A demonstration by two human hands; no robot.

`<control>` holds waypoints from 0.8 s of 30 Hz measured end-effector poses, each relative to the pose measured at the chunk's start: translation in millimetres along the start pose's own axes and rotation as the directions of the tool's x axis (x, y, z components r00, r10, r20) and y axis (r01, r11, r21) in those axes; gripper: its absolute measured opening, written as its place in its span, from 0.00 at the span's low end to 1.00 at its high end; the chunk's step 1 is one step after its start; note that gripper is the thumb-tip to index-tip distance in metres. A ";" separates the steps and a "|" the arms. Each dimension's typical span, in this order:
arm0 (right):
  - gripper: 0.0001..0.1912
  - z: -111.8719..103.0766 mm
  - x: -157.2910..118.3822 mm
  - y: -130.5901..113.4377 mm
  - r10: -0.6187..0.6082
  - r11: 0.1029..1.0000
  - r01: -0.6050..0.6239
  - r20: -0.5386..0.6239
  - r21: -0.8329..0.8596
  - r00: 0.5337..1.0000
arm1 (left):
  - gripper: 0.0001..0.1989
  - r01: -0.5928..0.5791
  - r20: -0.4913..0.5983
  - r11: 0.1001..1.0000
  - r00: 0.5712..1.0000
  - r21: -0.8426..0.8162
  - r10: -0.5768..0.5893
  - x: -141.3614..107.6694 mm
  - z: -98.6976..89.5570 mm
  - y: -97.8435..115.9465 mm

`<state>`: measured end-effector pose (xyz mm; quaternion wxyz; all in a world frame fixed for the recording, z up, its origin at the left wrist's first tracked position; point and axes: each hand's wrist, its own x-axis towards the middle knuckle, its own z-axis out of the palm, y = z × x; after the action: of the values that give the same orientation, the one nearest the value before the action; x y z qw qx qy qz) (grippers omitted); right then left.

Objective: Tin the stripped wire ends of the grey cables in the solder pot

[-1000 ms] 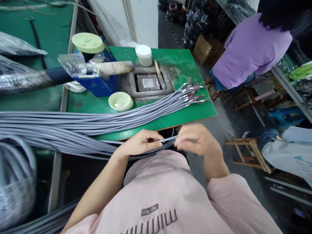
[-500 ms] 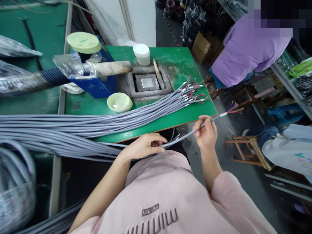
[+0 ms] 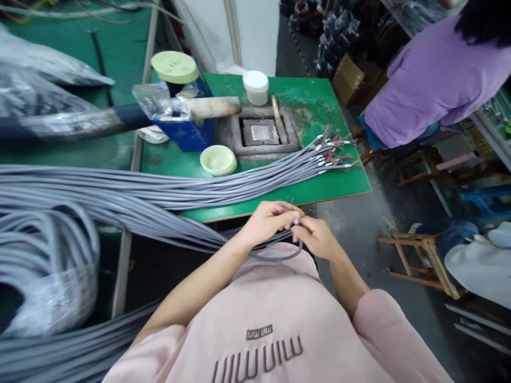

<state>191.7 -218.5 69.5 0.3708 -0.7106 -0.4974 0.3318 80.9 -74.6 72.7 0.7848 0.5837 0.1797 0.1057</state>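
My left hand (image 3: pixel 273 221) and my right hand (image 3: pixel 317 236) meet in front of my body, just off the table's near edge. Both sets of fingers are closed together around the end of a grey cable (image 3: pixel 279 259), which bends up into them in a loop. The fingers mostly hide its wire end. More grey cables run from the left beneath my left forearm. On the table beyond lies a bundle of grey cables (image 3: pixel 223 189), its bare red and dark wire ends (image 3: pixel 335 151) fanned out past white bands.
Behind the bundle are a recessed pot (image 3: pixel 261 133) with a scraper (image 3: pixel 278 117), a pale green dish (image 3: pixel 219 160), a white tub (image 3: pixel 256 88) and a blue box (image 3: pixel 187 133) with a hose nozzle. Coiled cable (image 3: pixel 48 255) sits left. A person in purple (image 3: pixel 443 80) is at right.
My right hand has come left and in to my left hand, and the cable that was stretched straight is now bent back in a loop. The view has swung left.
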 end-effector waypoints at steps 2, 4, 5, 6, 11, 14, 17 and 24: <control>0.15 -6.7 -1.3 3.3 0.021 0.993 -0.010 -0.094 0.116 0.995 | 0.17 0.039 -0.013 0.995 0.999 -0.091 -0.040 4.7 6.3 -4.3; 0.16 -10.6 -1.4 6.5 0.046 0.976 -0.020 -0.113 0.217 0.993 | 0.21 0.018 -0.034 0.987 0.999 -0.157 -0.024 8.8 8.7 -7.2; 0.16 -11.2 -1.2 8.0 0.059 0.964 -0.031 -0.100 0.264 0.993 | 0.22 -0.011 -0.060 0.984 0.998 -0.176 0.000 10.1 8.8 -7.8; 0.16 -11.1 -1.0 9.6 0.072 0.950 -0.043 -0.081 0.308 0.994 | 0.21 -0.044 -0.094 0.981 0.995 -0.188 0.027 11.0 8.4 -7.9; 0.17 -5.3 1.0 16.3 0.113 0.886 -0.089 -0.025 0.454 0.993 | 0.18 -0.126 -0.226 0.970 0.971 -0.206 0.079 10.3 5.5 -3.7; 0.17 -2.3 2.9 18.6 0.115 0.864 -0.092 -0.015 0.494 0.993 | 0.18 -0.098 -0.213 0.966 0.976 -0.241 0.045 10.1 5.2 -3.1; 0.16 -0.7 4.5 19.1 0.111 0.856 -0.090 -0.011 0.509 0.994 | 0.19 -0.074 -0.194 0.952 0.981 -0.296 0.016 10.7 5.4 -4.8; 0.16 1.1 6.7 18.1 0.103 0.844 -0.094 0.013 0.527 0.995 | 0.20 -0.067 -0.222 0.923 0.975 -0.379 -0.021 12.5 4.1 -7.9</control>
<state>201.0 -216.1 52.7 0.5377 -0.6089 -0.3473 0.4686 93.6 -75.8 64.1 0.8576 0.4051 0.2350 0.2127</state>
